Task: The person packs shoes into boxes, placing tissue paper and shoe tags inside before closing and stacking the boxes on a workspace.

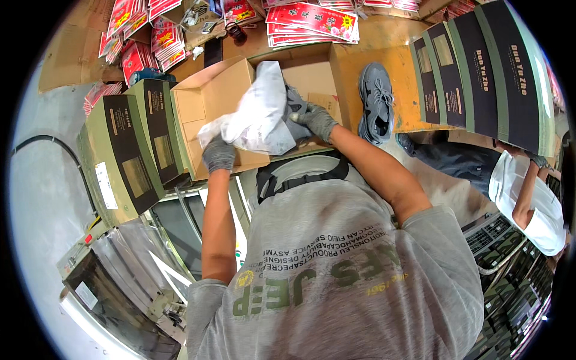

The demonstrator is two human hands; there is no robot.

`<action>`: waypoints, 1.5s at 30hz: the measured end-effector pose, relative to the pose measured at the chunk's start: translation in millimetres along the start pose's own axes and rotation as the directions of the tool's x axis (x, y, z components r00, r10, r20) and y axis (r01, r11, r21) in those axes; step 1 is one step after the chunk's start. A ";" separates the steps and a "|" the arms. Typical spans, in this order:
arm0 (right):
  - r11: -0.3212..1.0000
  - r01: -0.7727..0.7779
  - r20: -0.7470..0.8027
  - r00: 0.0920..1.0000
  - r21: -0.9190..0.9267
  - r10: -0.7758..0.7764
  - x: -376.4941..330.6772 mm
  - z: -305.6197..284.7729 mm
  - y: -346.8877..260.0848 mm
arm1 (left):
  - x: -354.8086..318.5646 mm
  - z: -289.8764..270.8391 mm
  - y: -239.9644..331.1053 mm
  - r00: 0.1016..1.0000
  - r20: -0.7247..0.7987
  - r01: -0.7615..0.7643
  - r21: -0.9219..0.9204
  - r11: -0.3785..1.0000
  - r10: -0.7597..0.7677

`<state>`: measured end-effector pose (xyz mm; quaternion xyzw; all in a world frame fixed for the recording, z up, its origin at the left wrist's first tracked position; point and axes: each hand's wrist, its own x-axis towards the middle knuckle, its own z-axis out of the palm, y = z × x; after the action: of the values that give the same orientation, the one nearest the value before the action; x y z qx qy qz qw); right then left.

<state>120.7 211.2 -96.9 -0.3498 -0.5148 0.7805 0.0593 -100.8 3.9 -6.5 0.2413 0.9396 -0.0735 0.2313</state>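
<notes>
My left hand (218,155), in a grey glove, is closed on the lower left edge of crumpled white wrapping paper (258,114). The paper lies over an open brown shoebox (207,90). My right hand (318,122), gloved as well, grips a grey shoe (294,102) at the paper's right side. Most of that shoe is hidden by the paper and my fingers. Another grey lace-up sneaker (376,102) stands on the table right of the box, its toe pointing away from me.
Red printed packets (312,24) lie in stacks along the far side. Green and black shoeboxes stand at the left (129,150) and in a row at the right (474,72). A person in a white shirt (528,198) is at the right. Machinery (126,294) stands at lower left.
</notes>
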 end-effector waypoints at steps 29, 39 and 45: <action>0.303 0.578 0.265 0.697 -0.758 -0.666 -132.8 27.4 -176.1 | -38.7 -67.2 112.8 0.961 -0.131 -0.045 -0.943 -0.329 0.243; 0.634 0.011 -0.395 0.774 -0.773 -0.494 -169.8 34.7 -192.4 | -67.3 -87.5 140.6 0.828 -0.531 -0.476 -0.835 -0.275 0.178; 0.976 0.047 -0.356 0.927 -0.210 -0.121 -163.7 19.7 -171.1 | -79.4 -90.9 142.5 0.765 -0.586 -0.573 -0.809 -0.132 0.268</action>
<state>185.4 201.3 131.5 -0.4709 -0.5844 0.6430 0.1527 -5.9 117.6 107.2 0.3122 0.6076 0.6924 0.2322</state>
